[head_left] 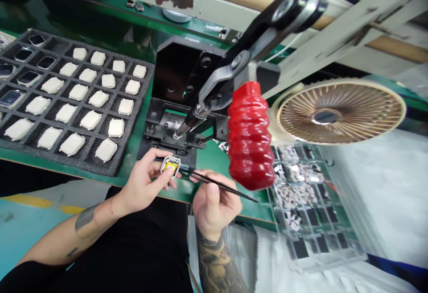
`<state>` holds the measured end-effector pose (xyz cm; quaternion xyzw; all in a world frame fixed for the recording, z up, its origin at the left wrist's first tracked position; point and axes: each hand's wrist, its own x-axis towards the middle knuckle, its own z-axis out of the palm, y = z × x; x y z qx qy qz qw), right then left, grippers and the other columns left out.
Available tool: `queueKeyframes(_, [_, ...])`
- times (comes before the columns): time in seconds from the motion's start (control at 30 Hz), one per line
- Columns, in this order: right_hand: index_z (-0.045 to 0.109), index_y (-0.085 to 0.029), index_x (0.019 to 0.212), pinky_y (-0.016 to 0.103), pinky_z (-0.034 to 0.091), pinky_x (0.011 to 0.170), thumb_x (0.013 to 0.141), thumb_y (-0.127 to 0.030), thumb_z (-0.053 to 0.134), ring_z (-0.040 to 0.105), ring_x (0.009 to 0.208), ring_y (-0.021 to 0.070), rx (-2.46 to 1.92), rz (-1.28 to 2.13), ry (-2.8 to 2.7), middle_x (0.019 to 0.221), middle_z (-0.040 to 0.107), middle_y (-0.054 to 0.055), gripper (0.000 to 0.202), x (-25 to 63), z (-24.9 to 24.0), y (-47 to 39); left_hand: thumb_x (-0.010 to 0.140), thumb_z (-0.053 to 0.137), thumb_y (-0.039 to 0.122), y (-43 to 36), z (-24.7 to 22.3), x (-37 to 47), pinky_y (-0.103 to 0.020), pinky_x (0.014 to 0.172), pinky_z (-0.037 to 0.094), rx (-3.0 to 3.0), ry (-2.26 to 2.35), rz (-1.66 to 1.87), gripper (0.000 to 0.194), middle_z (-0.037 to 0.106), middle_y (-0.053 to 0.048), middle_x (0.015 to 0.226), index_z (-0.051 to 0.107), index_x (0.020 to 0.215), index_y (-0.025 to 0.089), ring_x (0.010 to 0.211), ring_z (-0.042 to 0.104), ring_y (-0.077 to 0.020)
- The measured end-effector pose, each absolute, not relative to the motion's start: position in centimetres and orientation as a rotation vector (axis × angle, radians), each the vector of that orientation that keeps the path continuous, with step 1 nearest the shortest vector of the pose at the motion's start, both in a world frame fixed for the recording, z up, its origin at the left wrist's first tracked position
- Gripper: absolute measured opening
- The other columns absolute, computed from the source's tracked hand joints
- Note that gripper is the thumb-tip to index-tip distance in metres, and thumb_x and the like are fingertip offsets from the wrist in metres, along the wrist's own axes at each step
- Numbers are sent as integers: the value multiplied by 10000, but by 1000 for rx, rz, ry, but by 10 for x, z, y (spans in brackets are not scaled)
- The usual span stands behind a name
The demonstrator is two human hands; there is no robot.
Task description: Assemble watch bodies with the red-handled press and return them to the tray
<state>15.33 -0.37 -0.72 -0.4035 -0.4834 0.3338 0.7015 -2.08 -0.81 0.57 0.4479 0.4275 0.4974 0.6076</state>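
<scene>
Between the thumb and fingers of my left hand (143,181) is a small watch case (171,166), its open side up. A yellow part shows inside its pale frame, and my thumb lies over the lower edge. My right hand (214,201) is closed around dark tweezers (224,187). Their tips point left, close to the case; whether they touch it I cannot tell. Both hands are just in front of a black press fixture (175,128) at the bench's front edge. A red ribbed handle (250,137) hangs from the press lever, above and right of my right hand.
At left lies a dark foam tray (113,159) with several white watch cases (107,150) and dark-faced ones (28,78). To the right stand a round fan (341,112) and a clear compartment tray (297,221) with small parts. A metal frame rail (214,5) crosses the back.
</scene>
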Motion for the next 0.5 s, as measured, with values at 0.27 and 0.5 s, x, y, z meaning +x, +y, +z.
queueKeyframes(0.27, [694,-225,1064,330,645,636,1080,-340,677,756,687,179,-954,870,-1138,898,785,43,117,151,-6,-10,1057,758,422,-1,8,-25,-320,672,657,843,895,1181,361,845,-114,979,617,1276,173,752,814,-221])
queueKeyframes(0.5, [421,-276,791,278,430,459,1030,-535,637,349,426,118,-840,922,-1133,534,369,-100,414,233,57,27,1099,699,419,-4,4,-31,-324,660,620,899,918,1088,366,844,-116,1005,602,1363,184,752,785,-216])
